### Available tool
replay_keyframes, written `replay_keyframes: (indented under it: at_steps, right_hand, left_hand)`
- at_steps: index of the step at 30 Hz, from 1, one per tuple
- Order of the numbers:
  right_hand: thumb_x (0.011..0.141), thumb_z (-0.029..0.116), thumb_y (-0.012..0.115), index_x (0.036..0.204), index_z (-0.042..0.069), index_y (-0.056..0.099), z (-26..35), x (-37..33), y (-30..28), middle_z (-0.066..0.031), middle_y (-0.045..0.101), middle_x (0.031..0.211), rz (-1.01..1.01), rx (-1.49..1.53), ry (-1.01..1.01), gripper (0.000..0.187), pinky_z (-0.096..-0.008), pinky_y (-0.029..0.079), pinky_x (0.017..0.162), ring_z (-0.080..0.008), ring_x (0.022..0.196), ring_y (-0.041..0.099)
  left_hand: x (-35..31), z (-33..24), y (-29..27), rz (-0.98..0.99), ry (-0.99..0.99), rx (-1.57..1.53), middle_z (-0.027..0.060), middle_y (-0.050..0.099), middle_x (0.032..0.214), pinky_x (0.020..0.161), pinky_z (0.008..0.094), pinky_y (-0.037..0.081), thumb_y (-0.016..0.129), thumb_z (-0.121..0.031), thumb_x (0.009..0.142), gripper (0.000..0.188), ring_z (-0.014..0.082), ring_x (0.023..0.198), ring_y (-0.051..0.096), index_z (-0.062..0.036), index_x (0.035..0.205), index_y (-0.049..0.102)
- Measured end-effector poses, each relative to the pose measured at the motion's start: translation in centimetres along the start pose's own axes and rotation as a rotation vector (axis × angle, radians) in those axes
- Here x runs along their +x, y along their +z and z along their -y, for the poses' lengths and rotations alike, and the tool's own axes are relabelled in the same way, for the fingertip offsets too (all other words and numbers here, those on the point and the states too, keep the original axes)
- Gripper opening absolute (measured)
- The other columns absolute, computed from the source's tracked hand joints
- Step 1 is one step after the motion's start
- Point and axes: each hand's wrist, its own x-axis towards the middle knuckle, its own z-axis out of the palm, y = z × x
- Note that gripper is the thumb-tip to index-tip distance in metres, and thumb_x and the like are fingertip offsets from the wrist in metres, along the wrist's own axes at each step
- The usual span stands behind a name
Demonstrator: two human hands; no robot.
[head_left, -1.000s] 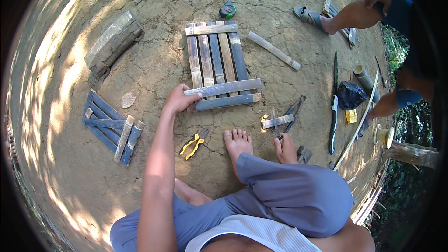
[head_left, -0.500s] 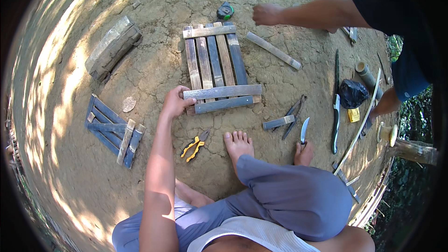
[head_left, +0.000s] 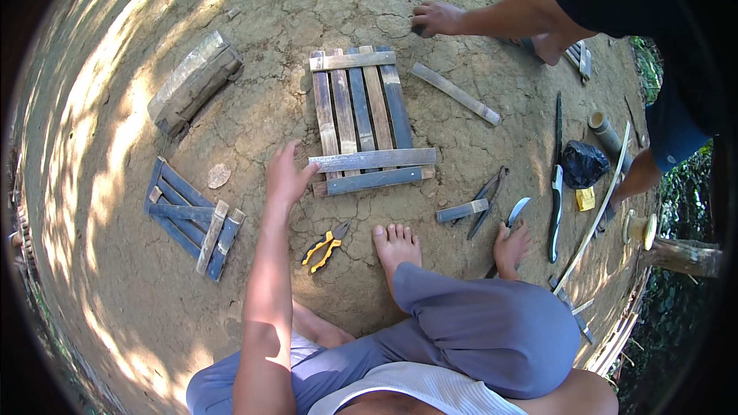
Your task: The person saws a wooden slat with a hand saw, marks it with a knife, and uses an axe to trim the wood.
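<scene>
Head view, bare cracked ground. Item: slatted panel, lying flat at the centre, ahead of the seated person; five upright slats under an upper crosspiece and a lower crosspiece. Across the slats, just above the lower crosspiece: grey strip, its ends passing the panel's sides.

Left hand: at the left end of the grey strip, thumb against or just beside it; grip unclosed, fingers spread.

Right hand: low, beside the right knee, at a knife with a curved pale blade; whether the grip closes on the handle cannot be judged.

Near at hand: yellow-and-black pliers, left of a bare foot; short bamboo piece, beside dark pincers.

Right of the panel: bamboo strip, laid slantwise. Beyond: long blade with a black-and-white handle, black plastic bag, yellow packet, bamboo tube, spool.

Left: smaller slatted frame, flat pale stone, wood block.

Upper right: co-worker's hand, holding a small dark object.
</scene>
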Motion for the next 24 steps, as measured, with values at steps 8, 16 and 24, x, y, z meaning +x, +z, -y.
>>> replay_keyframes:
  at_steps: [8, 16, 24]
  right_hand:
    - [0.09, 0.028, 0.073, 0.139, 0.009, 0.054, 21.6, 0.5, -2.7, -0.0144, 0.056, 0.13, 0.041, 0.292, -0.882, 0.056, -0.0506, 0.034, 0.106, -0.0341, 0.128, 0.047]
    - [0.089, 0.023, 0.073, 0.128, 0.013, 0.063, 30.1, 0.8, -1.7, -0.0112, 0.057, 0.129, 0.152, 0.541, -1.094, 0.042, -0.0479, 0.038, 0.102, -0.0319, 0.124, 0.048]
    - [0.091, 0.016, 0.072, 0.125, 0.011, 0.066, 17.9, 2.1, 0.0, -0.0128, 0.06, 0.125, 0.212, 0.653, -0.545, 0.035, -0.0433, 0.046, 0.101, -0.0308, 0.115, 0.056]
  left_hand:
    - [-9.3, -27.1, 7.7, 0.482, 1.072, -0.759, 0.0121, 0.073, 0.111, 0.093, 0.0431, 0.052, 0.067, -0.039, 0.095, 0.036, 0.033, 0.106, 0.067, -0.0094, 0.115, 0.072]
    - [-8.6, -21.3, 8.1, 0.55, 1.148, -0.026, 0.0123, 0.058, 0.144, 0.113, 0.0488, 0.038, 0.056, -0.069, 0.09, 0.074, 0.0298, 0.136, 0.052, -0.0198, 0.145, 0.055]
    - [-3.7, -2.0, 0.1, 0.036, 0.368, 0.193, 0.0151, 0.07, 0.123, 0.099, 0.043, 0.051, 0.074, -0.026, 0.092, 0.04, 0.0317, 0.111, 0.066, -0.0039, 0.125, 0.069]
